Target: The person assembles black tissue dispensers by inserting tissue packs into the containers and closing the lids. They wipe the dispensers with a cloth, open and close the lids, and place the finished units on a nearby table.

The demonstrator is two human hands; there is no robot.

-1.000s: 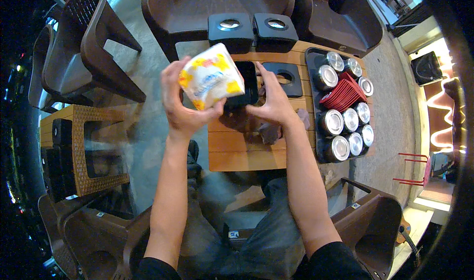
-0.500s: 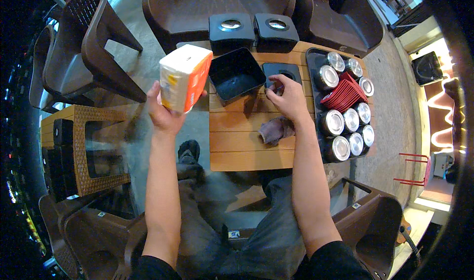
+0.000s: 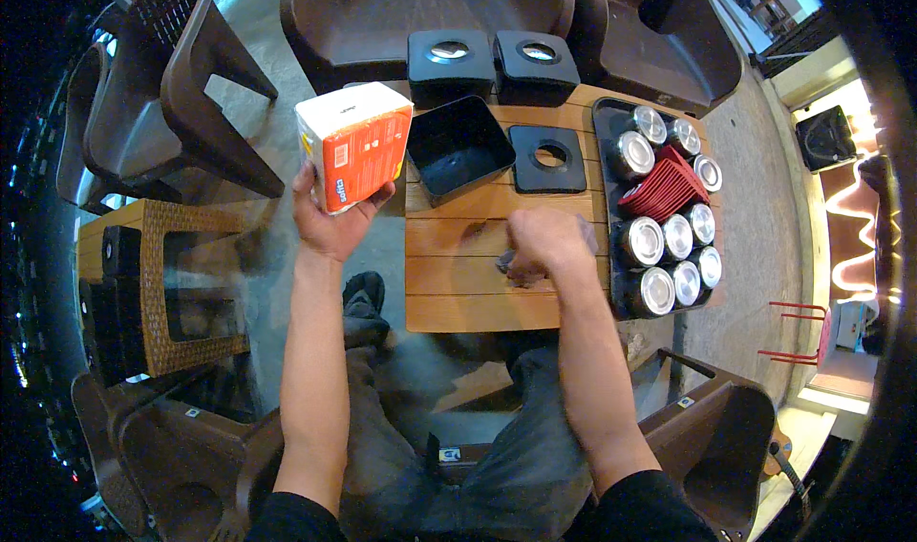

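My left hand point(image 3: 336, 219) grips a tissue pack point(image 3: 367, 156) with an orange front and white top, raised at the table's left edge. Its fingers wrap the lower part of the pack. My right hand point(image 3: 551, 239), slightly blurred, is closed over a crumpled greyish cloth point(image 3: 521, 273) on the table; cloth shows on both sides of the hand, while the fingertips are hidden. An open black box point(image 3: 460, 150) sits between the hands, toward the far side. Beside it lies a flat black lid point(image 3: 547, 177) with a round hole.
Two closed black tissue boxes point(image 3: 451, 64) stand at the far edge of the slatted wooden table point(image 3: 458, 303). On the right, a black tray point(image 3: 616, 289) carries several silver-lidded jars point(image 3: 657, 291) and a stack of red pieces point(image 3: 669, 187). Brown chairs point(image 3: 430, 12) surround the table.
My right hand has moved from the lid toward me and down onto the cloth, uncovering the lid's hole. The tissue pack has turned in my left hand, showing more of its orange front.
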